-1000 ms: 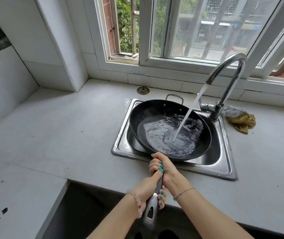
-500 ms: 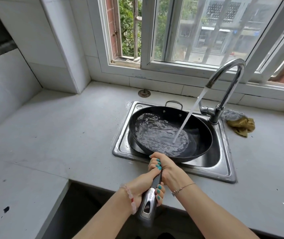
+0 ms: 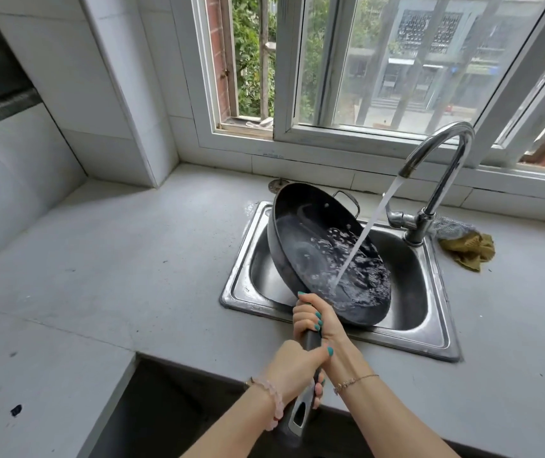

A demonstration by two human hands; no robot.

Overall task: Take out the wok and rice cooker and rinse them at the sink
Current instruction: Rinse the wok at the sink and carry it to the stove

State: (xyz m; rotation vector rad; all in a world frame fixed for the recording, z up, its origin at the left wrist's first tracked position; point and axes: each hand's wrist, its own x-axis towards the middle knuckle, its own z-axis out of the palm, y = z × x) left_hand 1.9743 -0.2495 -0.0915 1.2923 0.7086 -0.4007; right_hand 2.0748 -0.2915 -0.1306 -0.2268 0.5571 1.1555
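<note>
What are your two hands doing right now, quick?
Left hand: closed around the wok handle, near its end.
Right hand: closed around the same handle, nearer the wok.

Gripping the wok handle (image 3: pixel 310 340) with 2 hands, stacked one just beyond the other and touching. Holding the far part with the right hand (image 3: pixel 317 320), fingers curled over the top, teal nails up. Clasping nearer the body with the left hand (image 3: pixel 292 368), thumb laid across, fingertips wrapped underneath. Reaching in from the bottom edge on bare, converging forearms.
</note>
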